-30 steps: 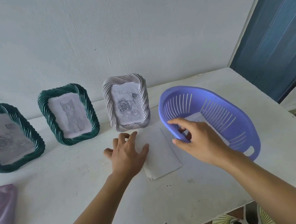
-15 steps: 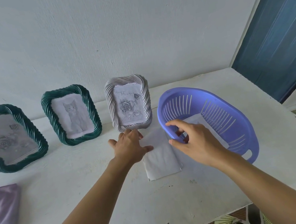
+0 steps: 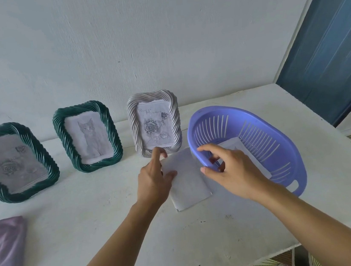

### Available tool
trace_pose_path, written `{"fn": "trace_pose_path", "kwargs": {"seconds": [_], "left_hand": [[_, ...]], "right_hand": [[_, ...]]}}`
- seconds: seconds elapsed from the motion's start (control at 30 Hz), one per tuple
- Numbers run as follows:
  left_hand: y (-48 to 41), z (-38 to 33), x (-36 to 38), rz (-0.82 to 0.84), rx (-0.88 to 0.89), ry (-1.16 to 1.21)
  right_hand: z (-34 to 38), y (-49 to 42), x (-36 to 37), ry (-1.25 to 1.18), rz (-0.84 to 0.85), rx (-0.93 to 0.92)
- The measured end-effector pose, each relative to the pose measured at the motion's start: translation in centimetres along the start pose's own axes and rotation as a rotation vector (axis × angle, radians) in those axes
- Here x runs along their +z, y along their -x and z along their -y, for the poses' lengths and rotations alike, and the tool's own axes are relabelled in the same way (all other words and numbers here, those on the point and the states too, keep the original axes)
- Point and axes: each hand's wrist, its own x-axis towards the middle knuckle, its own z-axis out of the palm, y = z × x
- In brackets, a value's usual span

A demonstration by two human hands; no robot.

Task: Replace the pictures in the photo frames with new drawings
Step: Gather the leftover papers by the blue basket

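Three photo frames lean against the wall. A green frame (image 3: 13, 161) with a rose drawing stands at the left, a green frame (image 3: 87, 136) with a cat drawing in the middle, and a white frame (image 3: 155, 123) with a rose drawing to the right. A white sheet (image 3: 187, 180) lies flat on the table in front of the white frame. My left hand (image 3: 154, 180) rests on the sheet's left edge, one finger reaching the white frame's lower rim. My right hand (image 3: 230, 170) grips the near rim of the purple basket (image 3: 259, 135), which is tilted and holds another paper (image 3: 234, 145).
A folded lilac cloth (image 3: 2, 251) lies at the table's left front. The white table (image 3: 94, 233) ends close at the front and right. A blue door (image 3: 333, 49) stands at the right. Patterned floor shows below the table edge.
My left hand has slid forward along the sheet toward the white frame, and a finger now reaches its lower rim. My right hand stays on the basket rim, which has shifted slightly left.
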Motion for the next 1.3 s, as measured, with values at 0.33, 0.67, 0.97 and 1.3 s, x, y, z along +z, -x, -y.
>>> {"fn": "trace_pose_path", "kwargs": {"seconds": [0.33, 0.67, 0.97, 1.3], "left_hand": [[1.1, 0.8, -0.1, -0.122, -0.224, 0.288], [2.4, 1.0, -1.3, 0.003, -0.172, 0.322], [2.5, -0.3, -2.9, -0.084, -0.213, 0.490], [0.5, -4.5, -8.0, -0.139, -0.160, 0.570]], "right_hand": [[0.1, 0.0, 0.0, 0.018, -0.006, -0.003], [0.3, 0.2, 0.1, 0.015, -0.018, -0.004], [0.4, 0.2, 0.8, -0.041, -0.097, -0.055], [4.5, -1.4, -1.2, -0.454, -0.099, -0.071]]}}
